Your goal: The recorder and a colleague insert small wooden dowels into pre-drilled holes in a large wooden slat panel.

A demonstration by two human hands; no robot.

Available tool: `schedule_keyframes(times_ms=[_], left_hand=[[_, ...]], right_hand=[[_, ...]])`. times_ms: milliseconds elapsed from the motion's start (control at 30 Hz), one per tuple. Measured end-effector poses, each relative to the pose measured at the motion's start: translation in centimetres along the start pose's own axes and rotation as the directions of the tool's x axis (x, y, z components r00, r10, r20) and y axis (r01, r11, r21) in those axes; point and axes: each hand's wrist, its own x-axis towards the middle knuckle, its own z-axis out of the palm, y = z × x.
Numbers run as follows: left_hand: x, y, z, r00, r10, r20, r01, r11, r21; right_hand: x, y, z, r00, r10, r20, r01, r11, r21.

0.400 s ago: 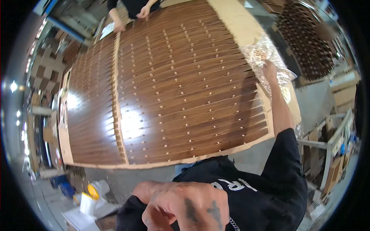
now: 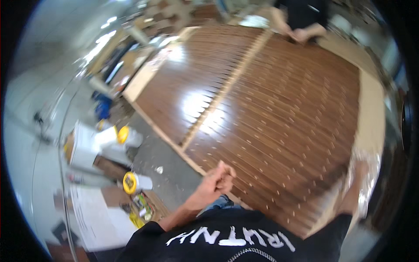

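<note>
Before me lies a large assembly of dark brown wooden strips [image 2: 262,131], dotted with rows of small pale pegs. A light wooden bar [image 2: 231,81] divides it into two sections. My left hand [image 2: 217,180] is raised in front of my body, near the assembly's front edge. Its fingers are curled together, and what they hold, if anything, is hidden. On the right, my right hand [image 2: 360,169] reaches to the clear, crinkled plastic wrap [image 2: 369,174] on the pale border board. Blur hides its fingers.
Across the assembly, a co-worker's hands [image 2: 297,35] are close together at the far edge. Left of me on the floor are white buckets with yellow rims [image 2: 136,182] and a white sheet [image 2: 98,216]. The pale border board [image 2: 371,118] runs along the right side.
My view has swung to the left, bringing the floor and buckets further in. My left hand has moved from close below the camera out toward the front edge. My right hand stays by the plastic wrap.
</note>
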Motion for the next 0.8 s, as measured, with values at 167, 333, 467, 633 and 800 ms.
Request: schedule_keyframes(times_ms=[167,333,467,633,800], left_hand=[[-2.7,-3.6,-0.9,0.926,0.189,-0.326,-0.162,0.981,0.11],[-1.8,-3.0,-2.9,0.945,0.16,-0.285,-0.159,0.987,0.025],[-2.4,-3.4,-2.9,0.921,0.192,-0.338,-0.202,0.979,0.006],[-2.5,-3.5,-3.4,0.923,0.175,-0.342,-0.185,0.983,0.004],[-2.5,-4.5,-5.7,0.886,0.154,-0.437,-0.207,0.975,-0.075]], right_hand=[[-4.7,-18.7,-8.6,0.97,-0.203,0.131,0.162,0.949,0.271],[-4.7,-13.1,-6.5,0.986,-0.14,0.088,0.11,0.952,0.285],[-3.0,-17.5,-14.0,0.985,-0.146,0.09,0.101,0.919,0.381],[-3.5,-14.2,-11.0,0.989,-0.087,0.122,0.023,0.894,0.448],[-5.9,-19.1,-23.9,0.99,-0.114,0.085,0.05,0.838,0.544]])
